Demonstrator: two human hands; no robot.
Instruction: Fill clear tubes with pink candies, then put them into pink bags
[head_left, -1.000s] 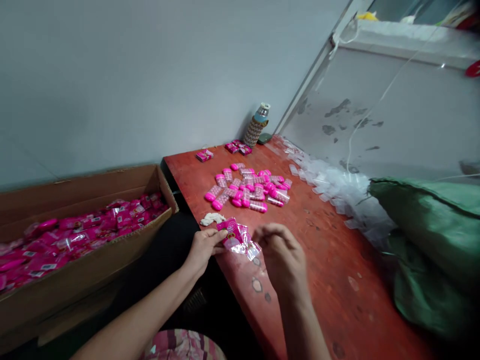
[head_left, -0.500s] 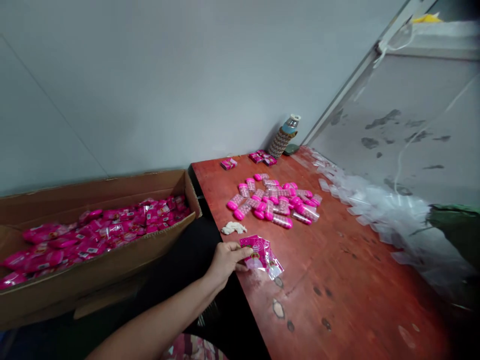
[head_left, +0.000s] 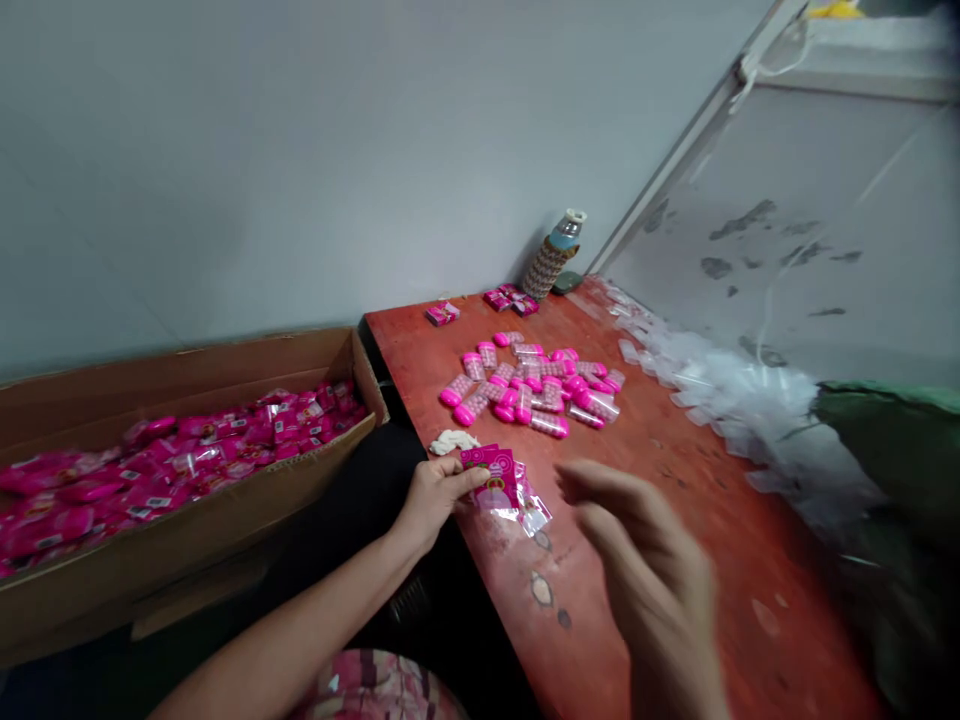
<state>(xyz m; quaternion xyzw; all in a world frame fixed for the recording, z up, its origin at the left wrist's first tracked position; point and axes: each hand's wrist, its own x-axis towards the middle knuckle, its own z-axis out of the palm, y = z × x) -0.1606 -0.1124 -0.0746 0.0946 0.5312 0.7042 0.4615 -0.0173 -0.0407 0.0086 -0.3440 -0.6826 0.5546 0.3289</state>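
Pink printed packets [head_left: 491, 478] with clear plastic edges are pinched between the thumb and fingers of my left hand [head_left: 435, 497], over the near left edge of the red table [head_left: 585, 560]. To the right of them my right hand [head_left: 649, 560] is raised above the table, somewhat blurred, its thumb and fingers apart and nothing between them. Beyond both hands lies a loose pile of small clear containers with pink caps [head_left: 551, 385]. A crumpled white cloth or tissue [head_left: 452, 442] lies just behind the held packets.
On the left, a cardboard box [head_left: 187, 535] holds many pink packs [head_left: 202, 450]. Small pink boxes [head_left: 511, 299] and a bottle in a woven sleeve [head_left: 551, 258] stand at the table's back. Clear plastic bags [head_left: 720, 390] spread along the right side, beside dark green material [head_left: 885, 450].
My right hand has come into view at the lower right. My left hand still holds the packets. The whole view has shifted slightly, with things appearing further left and higher.
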